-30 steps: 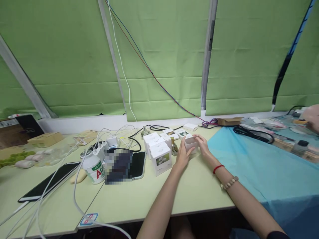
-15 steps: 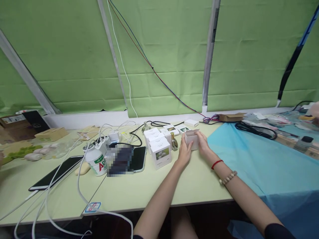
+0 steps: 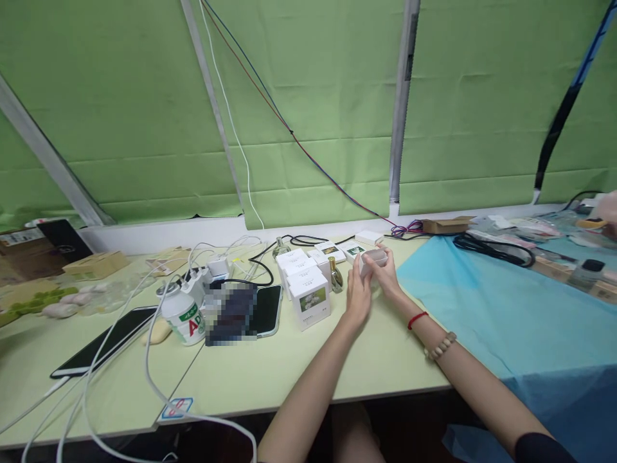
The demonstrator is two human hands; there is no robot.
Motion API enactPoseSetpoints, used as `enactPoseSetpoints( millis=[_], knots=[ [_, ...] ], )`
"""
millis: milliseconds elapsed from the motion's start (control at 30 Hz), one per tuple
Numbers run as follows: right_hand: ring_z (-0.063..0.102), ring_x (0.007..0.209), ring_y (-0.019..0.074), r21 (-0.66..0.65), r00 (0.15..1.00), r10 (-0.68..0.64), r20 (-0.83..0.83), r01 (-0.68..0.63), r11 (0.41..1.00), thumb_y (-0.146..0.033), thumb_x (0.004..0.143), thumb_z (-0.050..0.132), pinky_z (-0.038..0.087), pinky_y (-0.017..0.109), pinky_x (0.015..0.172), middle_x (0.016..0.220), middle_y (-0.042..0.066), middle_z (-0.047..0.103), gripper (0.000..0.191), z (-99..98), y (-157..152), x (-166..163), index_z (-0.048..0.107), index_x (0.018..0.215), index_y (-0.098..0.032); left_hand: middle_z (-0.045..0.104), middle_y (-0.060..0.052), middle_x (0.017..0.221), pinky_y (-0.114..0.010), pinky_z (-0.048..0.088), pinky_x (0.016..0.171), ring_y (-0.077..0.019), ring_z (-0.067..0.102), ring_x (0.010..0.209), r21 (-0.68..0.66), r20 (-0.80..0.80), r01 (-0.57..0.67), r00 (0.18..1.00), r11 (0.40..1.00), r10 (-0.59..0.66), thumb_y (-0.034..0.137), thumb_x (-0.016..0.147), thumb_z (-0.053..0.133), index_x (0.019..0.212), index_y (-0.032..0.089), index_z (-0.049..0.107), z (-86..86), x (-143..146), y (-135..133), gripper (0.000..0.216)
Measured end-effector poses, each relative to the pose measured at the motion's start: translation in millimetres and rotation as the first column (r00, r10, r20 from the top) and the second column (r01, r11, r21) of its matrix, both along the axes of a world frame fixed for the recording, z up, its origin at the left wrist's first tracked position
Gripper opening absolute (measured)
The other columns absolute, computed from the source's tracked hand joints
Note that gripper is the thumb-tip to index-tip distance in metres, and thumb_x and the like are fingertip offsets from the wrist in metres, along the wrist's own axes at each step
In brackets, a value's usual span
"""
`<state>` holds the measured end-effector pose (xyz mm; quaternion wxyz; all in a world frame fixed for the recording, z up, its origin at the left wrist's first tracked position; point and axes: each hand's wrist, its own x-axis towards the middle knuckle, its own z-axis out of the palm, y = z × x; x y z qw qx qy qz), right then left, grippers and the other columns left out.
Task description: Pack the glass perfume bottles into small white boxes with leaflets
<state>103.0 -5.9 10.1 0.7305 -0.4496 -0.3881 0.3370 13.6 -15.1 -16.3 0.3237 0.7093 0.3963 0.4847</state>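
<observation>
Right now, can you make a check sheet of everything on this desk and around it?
Surface: pale green table, with a blue cloth over its right part.
Job's things: small box; white boxes stacked to its left; a gold-capped bottle beside them.
Clutter: white bottle with a green label, phone, dark tablet, brown carton.
Hands: left hand and right hand both hold the small box.
Cables: white cables trail over the table's left; a black cable lies on the blue cloth.
Surroundings: green blinds behind; another person's hand at the far right edge.
</observation>
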Motion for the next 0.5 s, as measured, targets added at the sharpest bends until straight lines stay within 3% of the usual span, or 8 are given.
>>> enactPoseSetpoints(
  millis=[233,367,500],
  knots=[
    [0.056,0.087,0.0164,0.075,0.991,-0.034,0.133,0.024,0.997,-0.037,0.054,0.075,0.047,0.03,0.079,0.105,0.008,0.05,0.1,-7.9,2,1,0.018,0.135,-0.02,0.034,-0.013,0.13,-0.035,0.025,0.106,-0.0213,0.029,0.125,0.024,0.024,-0.016,1.0,1.0,0.016,0.04,0.093,0.033,0.141,0.015,0.021,-8.3,5,2,0.055],
    [0.05,0.104,0.0192,0.12,0.958,-0.054,0.282,0.02,0.993,-0.032,0.05,0.078,0.042,0.031,0.091,0.122,0.012,0.041,0.107,-11.4,1,-5,0.015,0.135,-0.021,0.036,-0.015,0.128,-0.034,0.031,0.103,-0.0219,0.034,0.12,0.09,0.038,-0.047,0.998,0.995,0.043,0.033,0.091,0.035,0.139,0.011,0.026,-11.8,5,6,0.053],
    [0.051,0.106,0.0207,-0.096,0.988,0.006,0.153,0.009,0.995,-0.035,0.047,0.079,0.043,0.031,0.09,0.12,0.012,0.045,0.098,-15.4,6,-7,0.018,0.122,-0.02,0.039,-0.015,0.127,-0.032,0.028,0.106,-0.0196,0.034,0.122,0.126,-0.026,-0.09,0.995,0.988,0.094,0.021,0.09,0.031,0.136,0.006,0.031,-10.1,4,7,0.048]
  ],
)
